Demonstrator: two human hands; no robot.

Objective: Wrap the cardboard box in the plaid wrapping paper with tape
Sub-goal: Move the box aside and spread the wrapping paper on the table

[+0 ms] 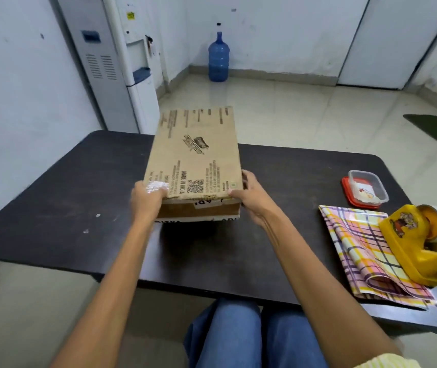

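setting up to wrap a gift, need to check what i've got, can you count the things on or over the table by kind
cardboard box: 1
wrapping paper: 1
tape dispenser: 1
plastic container: 1
total: 4
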